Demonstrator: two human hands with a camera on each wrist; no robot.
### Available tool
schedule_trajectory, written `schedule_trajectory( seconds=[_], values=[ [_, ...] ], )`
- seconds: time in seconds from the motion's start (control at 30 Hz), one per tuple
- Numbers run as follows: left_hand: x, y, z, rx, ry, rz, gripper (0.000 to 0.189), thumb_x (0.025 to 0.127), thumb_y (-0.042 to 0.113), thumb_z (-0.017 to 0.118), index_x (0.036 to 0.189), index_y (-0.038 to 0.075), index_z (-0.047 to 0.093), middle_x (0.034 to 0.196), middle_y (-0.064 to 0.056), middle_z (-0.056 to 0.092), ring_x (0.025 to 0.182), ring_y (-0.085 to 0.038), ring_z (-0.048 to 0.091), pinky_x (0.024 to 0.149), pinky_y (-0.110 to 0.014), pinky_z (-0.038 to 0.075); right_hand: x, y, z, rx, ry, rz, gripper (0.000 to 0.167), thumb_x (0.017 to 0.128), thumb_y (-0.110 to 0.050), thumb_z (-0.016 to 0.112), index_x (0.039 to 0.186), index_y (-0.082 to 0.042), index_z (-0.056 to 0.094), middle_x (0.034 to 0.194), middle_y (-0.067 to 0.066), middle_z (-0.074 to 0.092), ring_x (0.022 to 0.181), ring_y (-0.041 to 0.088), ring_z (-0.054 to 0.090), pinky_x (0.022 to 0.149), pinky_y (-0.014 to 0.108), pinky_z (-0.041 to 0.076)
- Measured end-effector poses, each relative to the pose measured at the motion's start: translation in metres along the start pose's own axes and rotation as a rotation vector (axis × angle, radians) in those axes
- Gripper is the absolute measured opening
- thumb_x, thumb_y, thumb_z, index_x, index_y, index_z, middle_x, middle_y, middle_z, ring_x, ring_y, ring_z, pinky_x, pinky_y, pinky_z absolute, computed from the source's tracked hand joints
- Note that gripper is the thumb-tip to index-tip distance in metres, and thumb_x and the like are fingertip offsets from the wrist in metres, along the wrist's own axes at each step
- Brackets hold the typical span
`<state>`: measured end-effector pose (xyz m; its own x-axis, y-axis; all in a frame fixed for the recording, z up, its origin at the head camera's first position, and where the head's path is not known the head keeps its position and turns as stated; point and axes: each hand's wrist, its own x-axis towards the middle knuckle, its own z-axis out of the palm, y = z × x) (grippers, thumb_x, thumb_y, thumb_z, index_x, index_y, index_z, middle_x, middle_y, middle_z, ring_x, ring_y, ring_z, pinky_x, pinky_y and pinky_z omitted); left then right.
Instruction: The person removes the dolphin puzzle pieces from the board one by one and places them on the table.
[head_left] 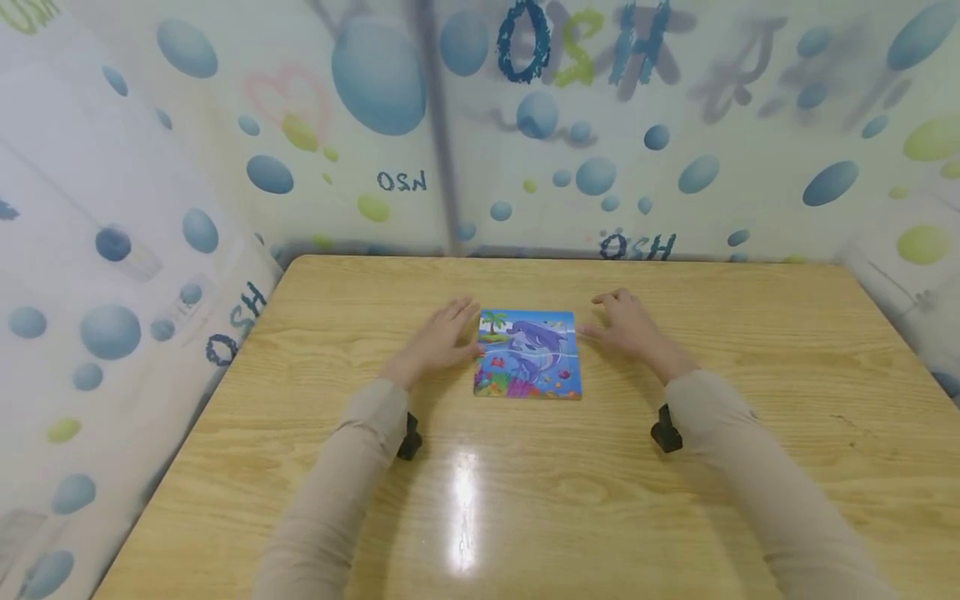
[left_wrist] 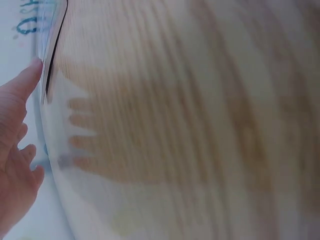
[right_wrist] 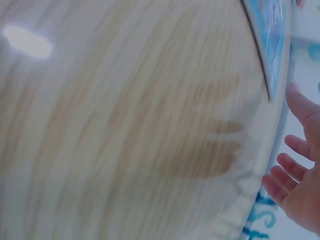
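Square dolphin picture puzzle [head_left: 528, 354] lies face up toward the far side of the wooden surface [head_left: 570, 500], between the two hands. Left hand [head_left: 442, 337] at its left edge: fingers extended, thumb held apart, pinching nothing; thumb tip right at the border, contact not certain. Right hand [head_left: 630, 329] beside the right edge: fingers loosely bent and spread, thumb toward the puzzle, gripping nothing; touch or narrow gap, cannot tell. Progress, as judged: picture reads whole, palm-tree island upper left, dolphins mid-field, coral along the bottom, outline square, so assembly looks done or very nearly. A pale line crosses the middle, seam or glare unclear. At most a slight squaring of edges seems left; piece joints too small to check.
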<state>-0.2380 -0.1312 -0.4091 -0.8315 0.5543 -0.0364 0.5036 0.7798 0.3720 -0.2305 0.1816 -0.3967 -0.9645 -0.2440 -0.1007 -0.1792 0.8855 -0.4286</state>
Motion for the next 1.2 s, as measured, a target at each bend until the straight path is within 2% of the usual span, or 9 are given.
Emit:
schedule_trajectory(
  seconds=[0.17,0.37,0.5,0.7,0.9,1.2],
  values=[
    [0.004,-0.003,0.004,-0.028,-0.019,-0.016,0.072,0.090,0.039,0.054,0.144,0.003,0.023,0.153,-0.016,0.014,0.140,-0.037,0.013,0.116,-0.048,0.013,0.012,-0.019,0.006,-0.006,-0.026,-0.012,0.066,0.085,-0.038,0.062,0.132,0.004,0.041,0.132,0.030,0.037,0.123,0.043,0.035,0.104,0.053,0.033],
    [0.005,-0.001,0.003,-0.076,-0.049,-0.027,0.071,0.091,0.038,0.053,0.144,0.002,0.023,0.152,-0.017,0.015,0.140,-0.036,0.014,0.116,-0.047,0.013,0.021,-0.039,0.012,-0.017,-0.017,-0.057,0.060,0.084,-0.032,0.065,0.130,0.002,0.045,0.129,0.026,0.043,0.121,0.040,0.040,0.103,0.050,0.037],
    [0.006,0.002,0.002,-0.140,-0.069,-0.032,0.069,0.091,0.032,0.054,0.143,-0.001,0.022,0.151,-0.018,0.017,0.139,-0.034,0.017,0.116,-0.046,0.017,0.025,-0.051,0.014,0.024,-0.027,-0.094,0.058,0.082,-0.028,0.067,0.128,0.003,0.047,0.127,0.025,0.047,0.119,0.038,0.042,0.102,0.048,0.038],
    [0.010,0.006,0.002,-0.236,-0.098,-0.066,0.068,0.089,0.023,0.058,0.142,-0.003,0.023,0.149,-0.019,0.019,0.138,-0.033,0.021,0.115,-0.043,0.020,0.033,-0.069,0.017,0.084,-0.084,-0.111,0.054,0.082,-0.023,0.068,0.123,0.006,0.050,0.121,0.024,0.053,0.114,0.035,0.048,0.098,0.044,0.043],
    [0.012,0.008,0.002,-0.259,-0.112,-0.121,0.067,0.089,0.024,0.059,0.142,0.001,0.026,0.148,-0.017,0.023,0.137,-0.031,0.024,0.115,-0.042,0.022,0.042,-0.080,0.020,0.082,-0.119,-0.126,0.047,0.081,-0.021,0.069,0.118,0.006,0.054,0.118,0.021,0.057,0.110,0.032,0.052,0.097,0.041,0.045],
    [0.014,0.007,-0.001,-0.272,-0.152,-0.141,0.069,0.089,0.025,0.059,0.144,0.003,0.024,0.149,-0.016,0.021,0.138,-0.031,0.022,0.115,-0.043,0.021,0.055,-0.092,0.032,0.084,-0.162,-0.129,0.049,0.081,-0.025,0.069,0.116,0.005,0.056,0.116,0.019,0.056,0.109,0.031,0.053,0.097,0.040,0.045]
  ],
)
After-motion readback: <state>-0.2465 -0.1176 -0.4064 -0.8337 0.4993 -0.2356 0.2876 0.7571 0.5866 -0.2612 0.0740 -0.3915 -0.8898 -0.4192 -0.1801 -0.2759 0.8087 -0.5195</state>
